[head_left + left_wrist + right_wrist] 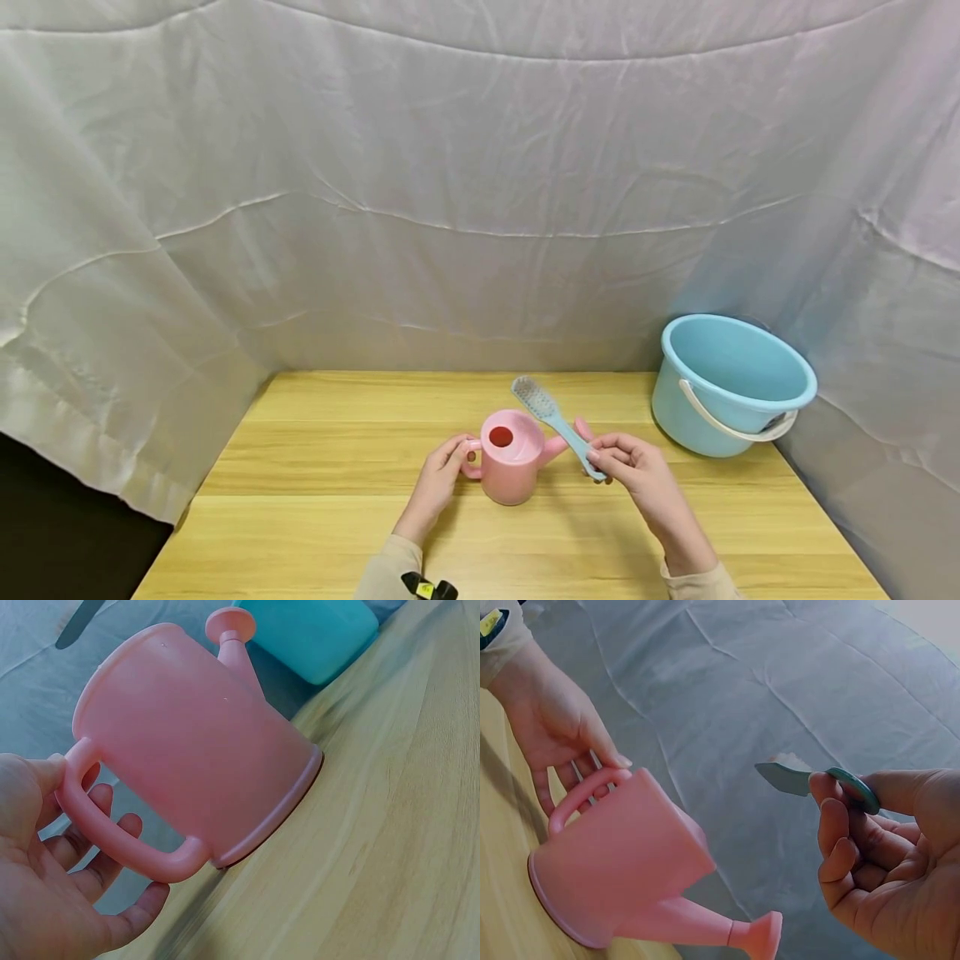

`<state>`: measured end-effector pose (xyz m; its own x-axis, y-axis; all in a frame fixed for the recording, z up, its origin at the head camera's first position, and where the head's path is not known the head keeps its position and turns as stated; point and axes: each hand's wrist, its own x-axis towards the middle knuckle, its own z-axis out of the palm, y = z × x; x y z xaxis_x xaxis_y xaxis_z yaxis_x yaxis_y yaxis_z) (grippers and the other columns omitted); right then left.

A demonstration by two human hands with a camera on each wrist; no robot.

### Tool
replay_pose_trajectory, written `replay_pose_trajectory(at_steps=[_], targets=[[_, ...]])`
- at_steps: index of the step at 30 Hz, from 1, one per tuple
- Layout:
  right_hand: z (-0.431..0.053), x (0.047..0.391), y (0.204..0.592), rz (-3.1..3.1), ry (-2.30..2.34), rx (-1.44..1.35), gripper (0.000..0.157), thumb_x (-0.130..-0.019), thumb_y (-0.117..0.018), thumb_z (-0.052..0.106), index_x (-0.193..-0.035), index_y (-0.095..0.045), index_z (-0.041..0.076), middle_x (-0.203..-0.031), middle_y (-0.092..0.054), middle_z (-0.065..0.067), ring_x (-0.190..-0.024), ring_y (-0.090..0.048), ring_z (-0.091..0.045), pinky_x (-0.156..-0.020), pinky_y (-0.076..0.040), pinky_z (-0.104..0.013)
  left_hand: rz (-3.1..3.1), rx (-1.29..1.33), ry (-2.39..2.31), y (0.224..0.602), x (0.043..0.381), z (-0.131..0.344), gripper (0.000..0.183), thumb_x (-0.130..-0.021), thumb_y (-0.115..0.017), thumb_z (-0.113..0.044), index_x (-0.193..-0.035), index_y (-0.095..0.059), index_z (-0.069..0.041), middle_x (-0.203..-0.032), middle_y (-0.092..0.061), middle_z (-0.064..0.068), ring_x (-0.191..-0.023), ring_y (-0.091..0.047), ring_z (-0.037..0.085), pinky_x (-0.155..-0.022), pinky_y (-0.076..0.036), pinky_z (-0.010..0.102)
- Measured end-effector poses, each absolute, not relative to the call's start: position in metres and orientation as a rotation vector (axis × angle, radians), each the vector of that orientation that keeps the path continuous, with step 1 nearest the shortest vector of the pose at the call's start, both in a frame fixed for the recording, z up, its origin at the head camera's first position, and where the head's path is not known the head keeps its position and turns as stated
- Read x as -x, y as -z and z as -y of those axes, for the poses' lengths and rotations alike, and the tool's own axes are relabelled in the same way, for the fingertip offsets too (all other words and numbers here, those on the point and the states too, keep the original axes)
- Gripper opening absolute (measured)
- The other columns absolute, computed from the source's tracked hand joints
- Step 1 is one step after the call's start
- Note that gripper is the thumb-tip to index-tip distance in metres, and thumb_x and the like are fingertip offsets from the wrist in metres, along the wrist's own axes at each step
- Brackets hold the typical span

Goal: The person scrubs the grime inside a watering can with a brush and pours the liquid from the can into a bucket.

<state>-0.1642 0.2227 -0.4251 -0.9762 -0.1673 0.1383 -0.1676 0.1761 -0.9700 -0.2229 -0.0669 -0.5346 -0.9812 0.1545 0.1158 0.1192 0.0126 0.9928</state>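
A pink watering can (509, 479) stands upright on the table, its spout pointing right. My left hand (437, 485) grips its handle (124, 844), thumb on the upper part and fingers curled behind. Above the spout, my right hand (637, 475) pinches the handle end of a light blue brush (558, 423) between thumb and fingers. The brush is tilted, its bristle head up and to the left, over the can's right rim in the head view. In the right wrist view the brush (787, 780) is seen nearly end-on, apart from the can.
A light blue bucket (701, 421) with a white handle stands at the table's back right corner. Grey cloth (480, 167) hangs behind and along both sides of the wooden table (315, 467). A black strap device (427, 587) sits at the left sleeve.
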Motion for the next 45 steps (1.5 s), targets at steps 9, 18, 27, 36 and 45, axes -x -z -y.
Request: replay_pose_trajectory(at_steps=[9, 18, 27, 36, 45], targets=[[-0.219, 0.165, 0.426, 2.406, -2.012, -0.284, 0.031, -0.093, -0.065, 0.013, -0.106, -0.059, -0.014, -0.076, -0.07, 0.008, -0.07, -0.061, -0.005, -0.065, -0.055, -0.023, -2.199, -0.311, -2.192, 0.535, 0.224, 0.066, 0.034, -0.102, -0.05, -0.033, -0.115, -0.064, -0.005, -0.093, -0.056, 0.031, -0.089, -0.066, 0.045, -0.096, -0.057, 0.042], [-0.217, 0.164, 0.426, 2.418, -2.02, -0.291, 0.031, -0.094, -0.063, 0.013, -0.106, -0.059, -0.016, -0.076, -0.07, 0.007, -0.069, -0.061, -0.006, -0.063, -0.055, -0.024, -2.183, -0.296, -2.213, 0.534, 0.223, 0.066, 0.032, -0.101, -0.052, -0.031, -0.114, -0.065, -0.005, -0.093, -0.056, 0.03, -0.088, -0.065, 0.042, -0.094, -0.059, 0.044], [-0.213, 0.165, 0.429, 2.485, -2.07, -0.342, 0.034, -0.095, -0.062, 0.015, -0.107, -0.058, -0.016, -0.074, -0.068, 0.009, -0.068, -0.061, -0.006, -0.062, -0.055, -0.022, -2.21, -0.293, -2.192, 0.535, 0.224, 0.066, 0.032, -0.101, -0.052, -0.033, -0.113, -0.066, -0.006, -0.093, -0.057, 0.029, -0.084, -0.064, 0.032, -0.093, -0.059, 0.04], [-0.212, 0.168, 0.434, 2.524, -2.089, -0.367, 0.035, -0.095, -0.062, 0.015, -0.106, -0.057, -0.017, -0.073, -0.07, 0.01, -0.067, -0.063, -0.006, -0.061, -0.056, -0.022, -2.197, -0.293, -2.196, 0.535, 0.224, 0.065, 0.033, -0.102, -0.05, -0.032, -0.114, -0.065, -0.005, -0.096, -0.057, 0.028, -0.083, -0.065, 0.031, -0.091, -0.06, 0.04], [-0.21, 0.167, 0.434, 2.537, -2.107, -0.322, 0.034, -0.094, -0.063, 0.016, -0.105, -0.058, -0.016, -0.072, -0.07, 0.009, -0.067, -0.063, -0.006, -0.06, -0.056, -0.021, -2.195, -0.297, -2.193, 0.536, 0.225, 0.066, 0.033, -0.102, -0.051, -0.033, -0.114, -0.065, -0.006, -0.099, -0.057, 0.026, -0.086, -0.065, 0.035, -0.092, -0.06, 0.042]])
